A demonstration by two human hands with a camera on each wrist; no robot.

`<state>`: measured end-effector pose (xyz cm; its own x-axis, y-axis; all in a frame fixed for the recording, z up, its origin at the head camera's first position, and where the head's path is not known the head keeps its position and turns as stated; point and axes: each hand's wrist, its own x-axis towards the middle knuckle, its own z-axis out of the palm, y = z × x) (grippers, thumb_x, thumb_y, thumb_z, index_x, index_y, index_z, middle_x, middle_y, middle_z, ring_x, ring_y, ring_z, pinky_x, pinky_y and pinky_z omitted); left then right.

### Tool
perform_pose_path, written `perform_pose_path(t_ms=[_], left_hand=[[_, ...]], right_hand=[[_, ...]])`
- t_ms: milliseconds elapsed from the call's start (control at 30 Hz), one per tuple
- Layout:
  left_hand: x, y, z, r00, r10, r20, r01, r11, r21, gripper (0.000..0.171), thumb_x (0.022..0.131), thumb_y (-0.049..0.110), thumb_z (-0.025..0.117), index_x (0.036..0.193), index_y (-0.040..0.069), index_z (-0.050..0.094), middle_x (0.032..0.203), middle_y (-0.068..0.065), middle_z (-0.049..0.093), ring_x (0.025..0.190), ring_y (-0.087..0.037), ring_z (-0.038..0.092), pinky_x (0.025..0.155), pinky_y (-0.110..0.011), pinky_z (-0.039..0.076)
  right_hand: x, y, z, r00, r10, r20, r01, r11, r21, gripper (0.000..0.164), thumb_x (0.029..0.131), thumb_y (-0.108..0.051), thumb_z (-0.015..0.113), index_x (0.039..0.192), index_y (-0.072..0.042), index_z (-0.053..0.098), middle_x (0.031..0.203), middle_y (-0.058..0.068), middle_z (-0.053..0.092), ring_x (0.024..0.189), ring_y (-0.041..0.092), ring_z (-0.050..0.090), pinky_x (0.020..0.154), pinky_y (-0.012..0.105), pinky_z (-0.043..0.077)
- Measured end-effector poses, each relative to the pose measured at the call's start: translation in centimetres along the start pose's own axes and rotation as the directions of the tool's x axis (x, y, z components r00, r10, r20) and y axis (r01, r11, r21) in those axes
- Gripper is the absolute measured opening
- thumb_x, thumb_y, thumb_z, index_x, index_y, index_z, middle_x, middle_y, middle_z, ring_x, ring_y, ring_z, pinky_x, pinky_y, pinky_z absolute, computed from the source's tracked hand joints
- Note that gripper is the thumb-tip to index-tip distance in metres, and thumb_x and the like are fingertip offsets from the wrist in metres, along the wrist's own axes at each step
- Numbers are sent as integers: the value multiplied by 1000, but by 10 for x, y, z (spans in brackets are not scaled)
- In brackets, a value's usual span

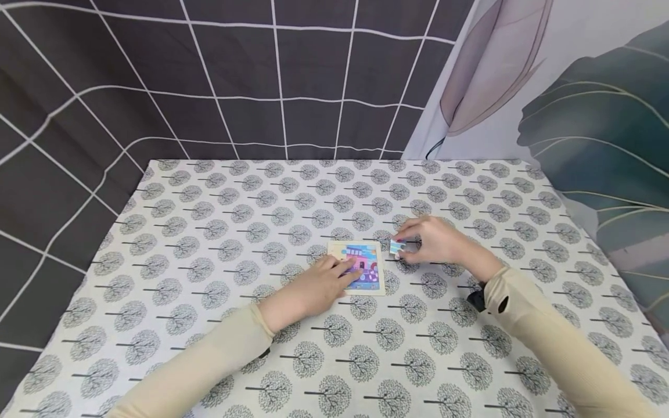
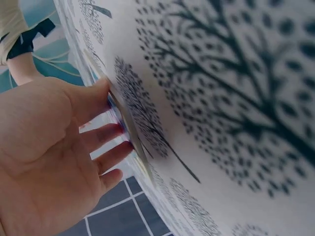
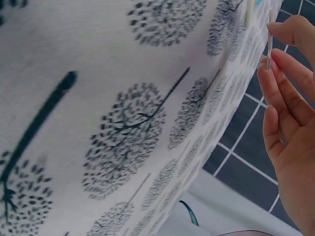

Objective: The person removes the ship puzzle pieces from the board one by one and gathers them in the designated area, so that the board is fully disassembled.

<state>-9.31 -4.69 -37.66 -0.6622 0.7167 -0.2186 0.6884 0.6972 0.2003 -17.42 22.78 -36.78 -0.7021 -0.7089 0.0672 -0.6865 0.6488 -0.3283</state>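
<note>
The puzzle piece (image 1: 396,248) is right of the board (image 1: 380,268).

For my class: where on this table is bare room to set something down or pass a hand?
The tablecloth is bare from the puzzle back to the dark backdrop, and in front, between the left sleeve and right sleeve. Crowded at the puzzle: the left hand rests on it, and the right hand holds a piece just off its right edge.

Beneath the fingers (image 1: 414,223) lies a white cloth printed with dark trees (image 1: 387,334); beyond them hangs charcoal fabric with white grid lines (image 1: 240,69); to their right, a pale curtain bearing mauve and teal leaves (image 1: 575,35).
</note>
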Motion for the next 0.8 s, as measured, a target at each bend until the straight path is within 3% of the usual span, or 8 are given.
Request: perform_pose_path(t_ms=[367,600,800], left_hand=[[-4,8,-2,1000,-13,-11,14,999,30,51,98,26,42,146,12,31,152,-8,26,131,-28,37,113,-36,28],[0,-1,0,1000,10,-24,-9,998,61,52,96,30,47,144,17,35,150,-5,31,123,-26,44,108,-36,37],[4,-7,-1,999,43,12,-43,996,74,55,94,35,48,145,20,34,152,-4,28,128,-30,41,110,-39,34]], right_hand=[[0,12,12,1000,-7,6,7,1000,11,37,69,-23,79,102,-9,72,106,6,69,84,16,65,71,28,56],[1,13,17,998,46,37,-48,997,65,38,71,-19,77,107,-9,70,111,9,66,83,15,63,74,32,55],[-7,11,21,999,37,1,-37,992,123,37,76,-11,73,111,-4,66,109,9,64,70,5,53,62,22,51]])
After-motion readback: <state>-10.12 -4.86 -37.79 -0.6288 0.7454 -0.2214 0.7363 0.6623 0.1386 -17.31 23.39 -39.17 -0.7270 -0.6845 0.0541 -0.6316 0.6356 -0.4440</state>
